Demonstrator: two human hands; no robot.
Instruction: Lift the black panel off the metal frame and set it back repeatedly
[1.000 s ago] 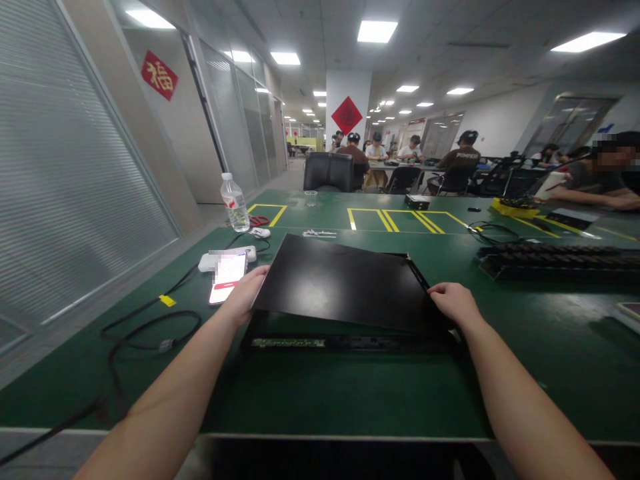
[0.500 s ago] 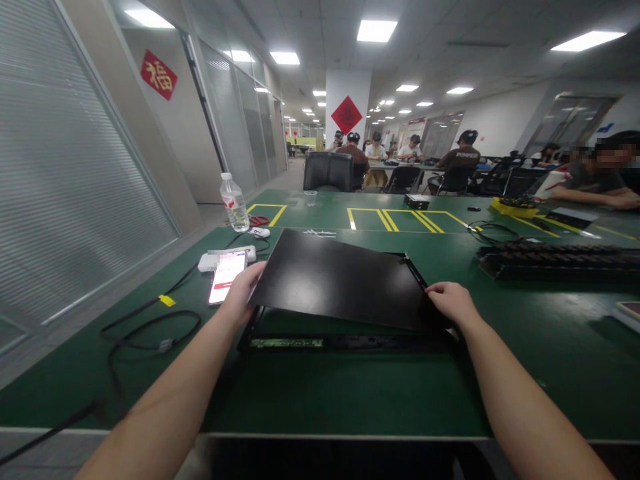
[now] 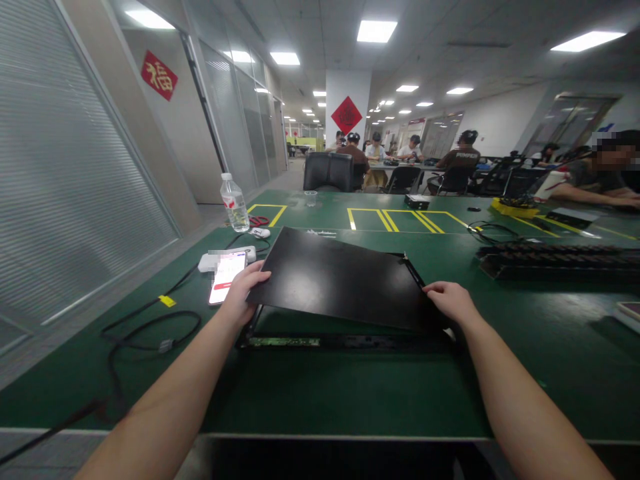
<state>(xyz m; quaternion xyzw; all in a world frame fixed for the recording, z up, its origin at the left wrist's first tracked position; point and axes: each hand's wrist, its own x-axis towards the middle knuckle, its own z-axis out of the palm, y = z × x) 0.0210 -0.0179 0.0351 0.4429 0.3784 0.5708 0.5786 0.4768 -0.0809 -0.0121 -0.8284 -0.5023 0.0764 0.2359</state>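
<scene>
Panel (image 3: 333, 277) is held tilted over frame (image 3: 370, 343) on the green table (image 3: 345, 393), left side raised, right side down at the frame's right rail. Panel's left edge is clamped in left hand (image 3: 243, 290), thumb laid on top. Right hand (image 3: 454, 301) is set at the right edge, fingertips bent in and touching; can't tell whether panel, frame or both are gripped. Frame's near bar is left uncovered, green board (image 3: 284, 342) exposed along its left part; table is seen through the gap between bar and panel. Lit phone (image 3: 227, 277) is placed just beyond left hand, by a white block (image 3: 251, 253). Black cable (image 3: 165, 345) is looped to the left. Bottle (image 3: 235, 203) and red-handled scissors (image 3: 260, 221) are parked far left, cup (image 3: 311, 198) beyond the panel. Black rack (image 3: 560, 262) is laid well apart, to the right. Co-workers are seated at the back and far right.
</scene>
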